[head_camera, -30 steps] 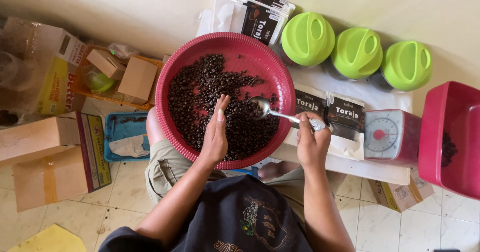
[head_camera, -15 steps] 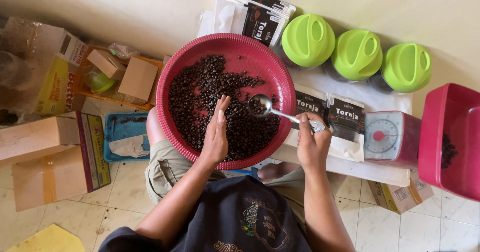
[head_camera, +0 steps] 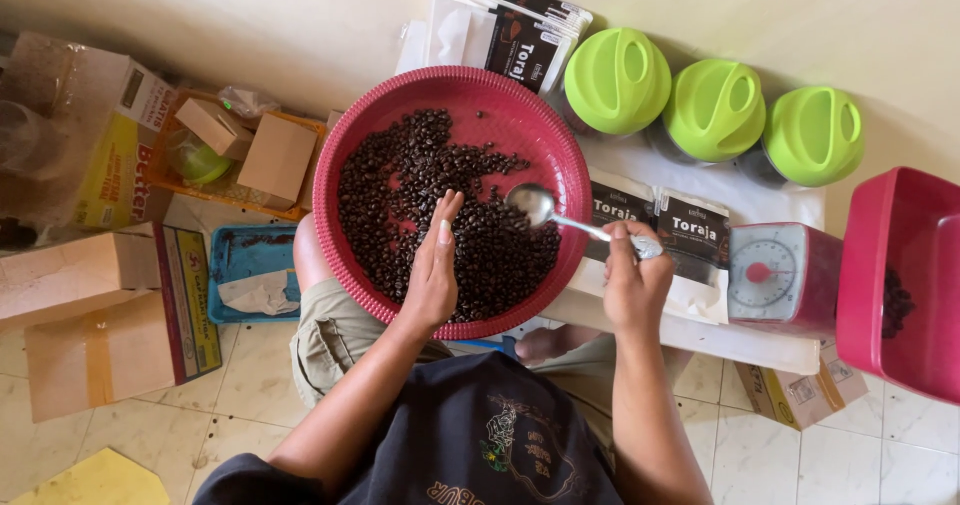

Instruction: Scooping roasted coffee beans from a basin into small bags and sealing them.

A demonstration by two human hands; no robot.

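A round red woven basket (head_camera: 375, 125) rests on my lap, holding a layer of dark coffee beans (head_camera: 410, 180). My left hand (head_camera: 435, 265) lies flat on the beans near the basket's front, fingers extended. My right hand (head_camera: 632, 283) grips the handle of a metal spoon (head_camera: 535, 205), whose empty bowl hovers over the beans at the basket's right side.
Three jars with lime-green lids (head_camera: 715, 110) stand on a low white table (head_camera: 690, 330), beside black-and-white pouches (head_camera: 690, 235), a small pink kitchen scale (head_camera: 780, 275) and a red tub (head_camera: 900, 275). More pouches (head_camera: 510, 25) lean against the wall. Cardboard boxes (head_camera: 100, 305) and a blue tray (head_camera: 250, 265) crowd the left floor.
The spoon's bowl has lifted slightly and shifted over the beans. My left hand stays pressed on the beans in about the same place.
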